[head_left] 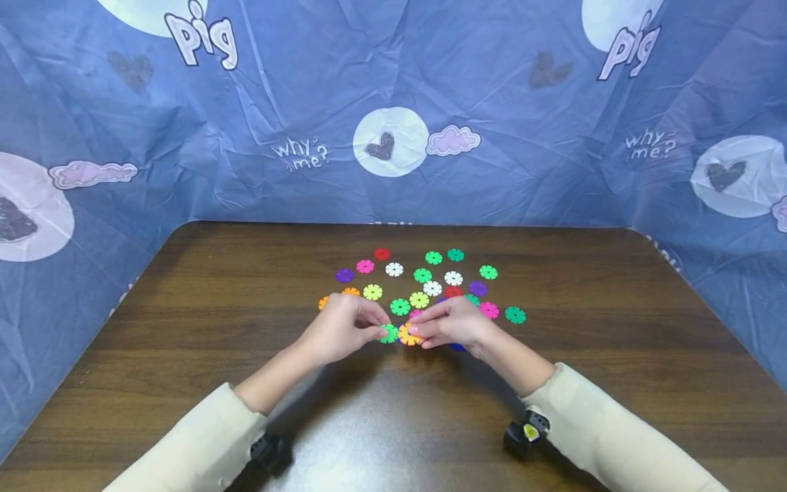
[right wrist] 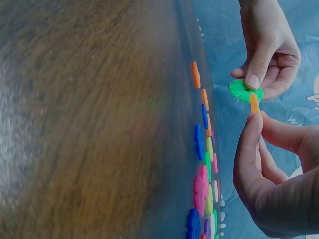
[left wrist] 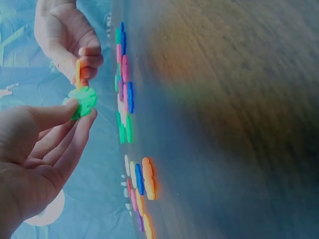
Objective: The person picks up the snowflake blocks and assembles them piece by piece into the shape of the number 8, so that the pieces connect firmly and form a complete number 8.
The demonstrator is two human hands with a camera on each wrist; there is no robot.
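Between thumb and fingers, my left hand [head_left: 341,328] pinches a green notched disc [left wrist: 83,101], a flat snowflake-shaped plastic piece. My right hand [head_left: 455,324] pinches an orange notched disc [head_left: 408,334] by its edge. The two discs meet edge to edge above the table, the orange one turned crosswise to the green one in both wrist views. In the right wrist view the orange disc [right wrist: 254,103] shows thin and edge-on, right at the rim of the green disc [right wrist: 244,91]. Fingers cover part of each disc.
Several loose notched discs lie flat on the brown wooden table [head_left: 215,294] beyond the hands, among them a red disc [head_left: 382,253], a white disc [head_left: 394,269], a purple disc [head_left: 345,275] and a dark green disc [head_left: 515,315]. A blue printed cloth [head_left: 332,82] hangs behind the table.
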